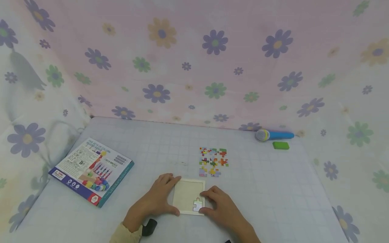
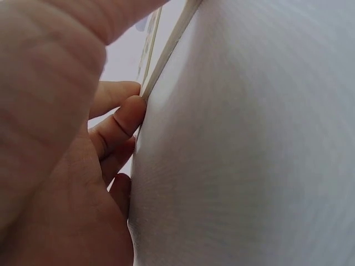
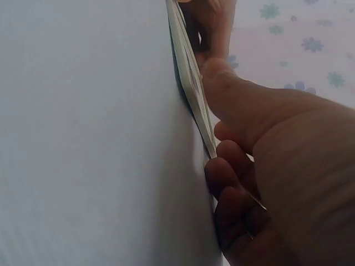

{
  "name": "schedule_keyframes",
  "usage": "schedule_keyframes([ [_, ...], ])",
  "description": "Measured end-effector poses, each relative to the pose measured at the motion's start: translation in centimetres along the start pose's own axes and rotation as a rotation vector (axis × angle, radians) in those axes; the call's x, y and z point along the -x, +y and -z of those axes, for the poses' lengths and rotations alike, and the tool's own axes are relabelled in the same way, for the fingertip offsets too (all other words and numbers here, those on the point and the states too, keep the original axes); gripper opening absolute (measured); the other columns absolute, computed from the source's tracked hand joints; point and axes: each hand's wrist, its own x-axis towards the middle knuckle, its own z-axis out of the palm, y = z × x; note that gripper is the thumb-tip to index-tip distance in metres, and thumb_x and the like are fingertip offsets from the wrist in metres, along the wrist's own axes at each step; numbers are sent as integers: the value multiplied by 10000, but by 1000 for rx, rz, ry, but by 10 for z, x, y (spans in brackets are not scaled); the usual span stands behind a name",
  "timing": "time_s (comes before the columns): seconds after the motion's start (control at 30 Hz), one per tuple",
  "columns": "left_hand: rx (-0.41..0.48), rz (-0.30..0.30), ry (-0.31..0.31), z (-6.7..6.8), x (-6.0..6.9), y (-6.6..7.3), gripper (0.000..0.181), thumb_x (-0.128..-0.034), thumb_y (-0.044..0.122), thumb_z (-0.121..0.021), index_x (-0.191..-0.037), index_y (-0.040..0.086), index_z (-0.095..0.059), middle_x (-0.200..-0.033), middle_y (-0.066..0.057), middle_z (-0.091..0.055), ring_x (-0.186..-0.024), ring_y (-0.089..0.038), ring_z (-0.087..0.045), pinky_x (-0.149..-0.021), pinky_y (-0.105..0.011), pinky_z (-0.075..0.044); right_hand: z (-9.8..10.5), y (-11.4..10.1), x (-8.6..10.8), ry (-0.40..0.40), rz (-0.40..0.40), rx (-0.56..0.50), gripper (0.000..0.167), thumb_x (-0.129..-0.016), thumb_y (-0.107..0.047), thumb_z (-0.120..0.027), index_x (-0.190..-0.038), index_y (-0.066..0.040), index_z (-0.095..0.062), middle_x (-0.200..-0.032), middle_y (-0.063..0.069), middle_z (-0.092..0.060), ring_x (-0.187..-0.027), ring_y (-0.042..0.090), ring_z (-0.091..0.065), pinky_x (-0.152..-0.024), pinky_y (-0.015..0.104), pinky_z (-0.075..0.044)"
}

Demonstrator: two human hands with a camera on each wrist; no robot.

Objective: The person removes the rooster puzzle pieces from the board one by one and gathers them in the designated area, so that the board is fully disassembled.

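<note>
A square wooden puzzle tray (image 1: 186, 194) lies on the table in front of the person, with one jigsaw piece (image 1: 197, 205) in its lower right corner. The left hand (image 1: 158, 195) holds the tray's left side, thumb by the near corner and fingers by the far one. On the opposite side, the right hand (image 1: 219, 206) grips the right edge, its thumb over the rim beside the piece. In the right wrist view, fingers curl against the tray's edge (image 3: 191, 91). Beyond the tray, several colourful loose jigsaw pieces (image 1: 213, 162) lie in rows.
A flat toy box (image 1: 94, 170) lies at the left of the white-covered table (image 1: 261, 189). Near the back right are a blue toy microphone (image 1: 275, 135) and a green block (image 1: 281, 145). A flowered cloth (image 1: 188, 77) hangs behind and at the sides.
</note>
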Motion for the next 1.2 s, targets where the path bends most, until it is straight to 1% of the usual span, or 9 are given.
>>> schedule_keyframes([
  [0.1,1,-8,2,0,0,-1,1182,-597,590,-915,-1568,167,-389,-1567,-158,-394,-1483,-382,-314,-1196,-599,-338,-2,0,1,-17,49,43,412,-783,-370,-866,-1149,-225,-746,-1014,-164,-596,-918,-24,-542,-834,233,-545],
  [0.23,-3,-11,5,-2,-1,-4,1183,-601,609,-903,-1571,177,-382,-1571,-148,-389,-1484,-374,-311,-1195,-594,-343,-4,-1,0,-23,67,83,361,-779,-378,-867,-1096,-242,-760,-987,-186,-591,-902,-30,-534,-831,236,-548],
  [0.33,-2,-9,2,-2,-2,-4,1182,-605,615,-898,-1574,182,-377,-1576,-144,-382,-1488,-369,-307,-1196,-595,-341,-6,-2,-2,-31,64,105,381,-785,-400,-858,-1114,-248,-744,-989,-185,-590,-906,-19,-539,-841,252,-550],
  [0.53,2,-5,-3,-1,-1,-2,1172,-613,601,-901,-1574,181,-377,-1581,-152,-378,-1490,-377,-305,-1196,-601,-338,-9,-4,-3,-55,42,155,512,-788,-448,-845,-1239,-248,-709,-1027,-160,-602,-915,3,-531,-828,266,-531],
  [0.7,6,-6,2,0,0,-1,1166,-610,591,-909,-1567,178,-385,-1575,-158,-385,-1482,-379,-312,-1188,-606,-346,-9,-6,-3,-55,55,166,450,-796,-440,-839,-1198,-274,-724,-1013,-172,-603,-904,-7,-521,-822,271,-516],
  [0.83,12,-5,0,1,1,0,1161,-614,583,-912,-1567,178,-386,-1572,-156,-386,-1480,-376,-311,-1186,-607,-348,-8,-7,-5,-71,41,143,420,-798,-421,-844,-1168,-274,-712,-1000,-188,-595,-885,-24,-504,-817,263,-508],
  [0.97,7,-11,1,0,0,-1,1162,-613,592,-906,-1567,179,-386,-1570,-150,-387,-1484,-372,-307,-1194,-601,-339,-6,-9,-6,-97,15,79,426,-798,-390,-852,-1168,-259,-685,-1015,-181,-588,-885,-25,-502,-813,247,-508],
  [1.1,2,-24,6,-1,0,-3,1163,-610,598,-903,-1565,179,-388,-1558,-142,-397,-1480,-363,-310,-1199,-589,-332,-4,-11,-7,-114,-15,28,421,-790,-365,-862,-1153,-276,-668,-1075,-180,-599,-935,-14,-527,-863,265,-522],
  [1.2,3,-31,9,-2,-1,-4,1163,-610,599,-903,-1565,177,-389,-1551,-143,-401,-1475,-363,-313,-1198,-588,-333,-1,-12,-7,-138,-44,0,407,-796,-351,-863,-1145,-288,-663,-1077,-194,-620,-902,-17,-523,-826,246,-503],
])
